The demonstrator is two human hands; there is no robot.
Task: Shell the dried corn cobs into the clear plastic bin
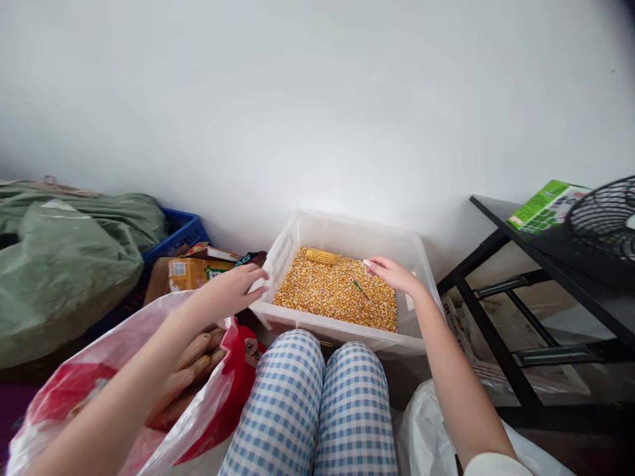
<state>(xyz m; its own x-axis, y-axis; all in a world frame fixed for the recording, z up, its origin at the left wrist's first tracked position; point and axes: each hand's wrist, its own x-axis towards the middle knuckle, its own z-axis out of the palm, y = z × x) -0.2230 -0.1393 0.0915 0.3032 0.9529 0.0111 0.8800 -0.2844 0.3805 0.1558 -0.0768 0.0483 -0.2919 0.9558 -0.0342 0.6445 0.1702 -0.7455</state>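
A clear plastic bin (342, 327) in front of my knees holds a bed of loose corn kernels (317, 287). On the kernels toward the back left lies an ear of corn (321, 256) covered in yellow kernels. A thin tool with a green handle (358, 285), perhaps a screwdriver, rests on the kernels near the middle. My left hand (237, 289) is by the bin's left front corner, fingers stretched out and holding nothing visible. Over the right part of the kernels hovers my right hand (391, 273), fingers extended, with nothing visible in it.
At left, a red and white sack (238, 370) contains several bare cobs (196, 354). Beyond it are an orange box (191, 272), a blue crate (183, 231) and green cloth (79, 258). A black rack (516, 244) with a fan (608, 215) stands right, above a white bag (424, 430).
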